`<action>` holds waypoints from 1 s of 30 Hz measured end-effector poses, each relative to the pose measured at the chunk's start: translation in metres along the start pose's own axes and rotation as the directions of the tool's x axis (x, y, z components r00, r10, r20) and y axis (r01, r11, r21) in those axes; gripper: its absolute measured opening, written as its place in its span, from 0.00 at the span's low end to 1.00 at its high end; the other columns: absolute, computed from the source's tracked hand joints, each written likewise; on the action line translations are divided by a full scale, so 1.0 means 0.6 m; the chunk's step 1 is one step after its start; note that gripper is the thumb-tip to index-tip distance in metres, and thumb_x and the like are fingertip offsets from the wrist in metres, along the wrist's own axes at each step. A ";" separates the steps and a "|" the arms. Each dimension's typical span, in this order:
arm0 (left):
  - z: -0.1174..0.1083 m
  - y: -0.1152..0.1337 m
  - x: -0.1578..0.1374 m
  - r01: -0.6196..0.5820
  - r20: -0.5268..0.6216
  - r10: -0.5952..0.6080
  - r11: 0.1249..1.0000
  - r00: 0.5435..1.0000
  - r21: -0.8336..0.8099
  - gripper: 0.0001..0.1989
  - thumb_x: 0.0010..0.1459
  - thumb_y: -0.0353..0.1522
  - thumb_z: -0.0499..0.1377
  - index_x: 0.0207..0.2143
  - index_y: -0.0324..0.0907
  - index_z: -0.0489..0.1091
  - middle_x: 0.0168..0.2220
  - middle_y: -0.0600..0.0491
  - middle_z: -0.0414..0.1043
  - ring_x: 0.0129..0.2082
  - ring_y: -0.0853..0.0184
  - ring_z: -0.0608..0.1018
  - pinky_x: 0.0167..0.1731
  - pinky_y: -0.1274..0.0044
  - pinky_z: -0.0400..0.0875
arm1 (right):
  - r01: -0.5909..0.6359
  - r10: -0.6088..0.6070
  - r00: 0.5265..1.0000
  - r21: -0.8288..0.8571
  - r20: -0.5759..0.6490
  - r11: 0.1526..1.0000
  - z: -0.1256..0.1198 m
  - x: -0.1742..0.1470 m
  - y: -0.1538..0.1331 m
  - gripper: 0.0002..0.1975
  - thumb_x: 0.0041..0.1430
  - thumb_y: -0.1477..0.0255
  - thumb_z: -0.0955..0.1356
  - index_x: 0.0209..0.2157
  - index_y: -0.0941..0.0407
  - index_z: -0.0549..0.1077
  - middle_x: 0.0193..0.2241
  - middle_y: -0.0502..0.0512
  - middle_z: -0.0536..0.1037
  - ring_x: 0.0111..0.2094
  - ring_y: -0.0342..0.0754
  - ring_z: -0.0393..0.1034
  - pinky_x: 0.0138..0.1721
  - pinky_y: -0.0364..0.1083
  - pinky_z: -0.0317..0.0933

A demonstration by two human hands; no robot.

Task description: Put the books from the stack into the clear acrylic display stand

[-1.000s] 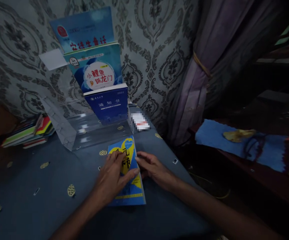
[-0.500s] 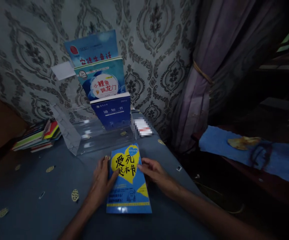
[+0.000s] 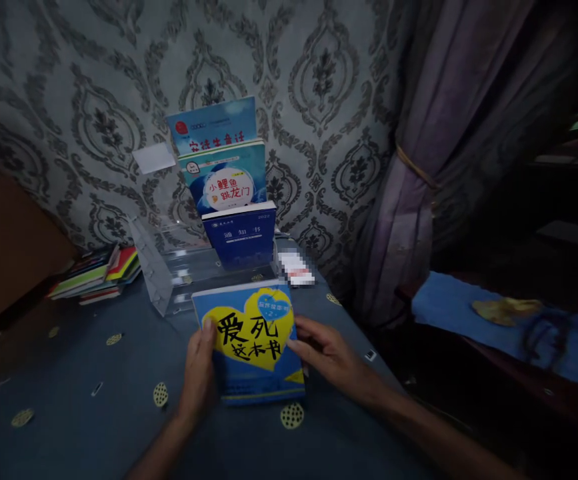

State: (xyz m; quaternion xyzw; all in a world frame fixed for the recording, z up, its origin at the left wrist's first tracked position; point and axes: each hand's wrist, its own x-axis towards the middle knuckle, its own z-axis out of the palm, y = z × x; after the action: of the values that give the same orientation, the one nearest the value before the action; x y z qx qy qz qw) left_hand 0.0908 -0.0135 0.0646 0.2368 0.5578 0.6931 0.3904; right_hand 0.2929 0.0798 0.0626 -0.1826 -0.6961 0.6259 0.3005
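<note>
Between both hands is a blue book (image 3: pixel 253 340) with a yellow heart on its cover, tilted up with its cover facing me. My left hand (image 3: pixel 200 367) grips the book's left edge, thumb on the cover. On the right edge my right hand (image 3: pixel 326 350) grips it, thumb at the front and fingers partly hidden behind. Just beyond stands a clear stepped book rack (image 3: pixel 153 270). In it a dark blue booklet (image 3: pixel 241 237), a teal book (image 3: pixel 229 180) and a light blue book (image 3: pixel 213 123) stand one behind another.
Several books (image 3: pixel 93 273) lie piled left of the rack. A pixelated white item (image 3: pixel 296 267) lies at its right. The patterned blue cloth (image 3: pixel 113 400) covers the table, whose right edge runs past a tied curtain (image 3: pixel 409 180). A blue cloth (image 3: pixel 449 307) lies further right.
The book has been raised from lying back to a more upright tilt, its top edge toward the rack. My left hand has shifted onto its left edge. The view has moved slightly.
</note>
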 end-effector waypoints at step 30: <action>-0.050 0.028 0.072 -0.340 0.519 0.120 0.871 0.847 0.355 0.27 0.59 0.46 0.63 0.53 0.43 0.60 0.44 0.48 0.75 0.37 0.62 0.79 0.33 0.74 0.76 | -0.008 0.006 0.997 -0.015 -0.080 1.000 -0.023 0.068 0.006 0.22 0.60 0.54 0.69 0.51 0.52 0.69 0.43 0.57 0.82 0.33 0.50 0.76 0.27 0.45 0.65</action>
State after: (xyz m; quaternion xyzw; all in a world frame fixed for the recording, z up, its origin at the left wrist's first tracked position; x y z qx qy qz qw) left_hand 0.0383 0.0024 0.0680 0.5488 0.5495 0.5131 0.3655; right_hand 0.2708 0.1167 0.0675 -0.2123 -0.6875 0.6140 0.3246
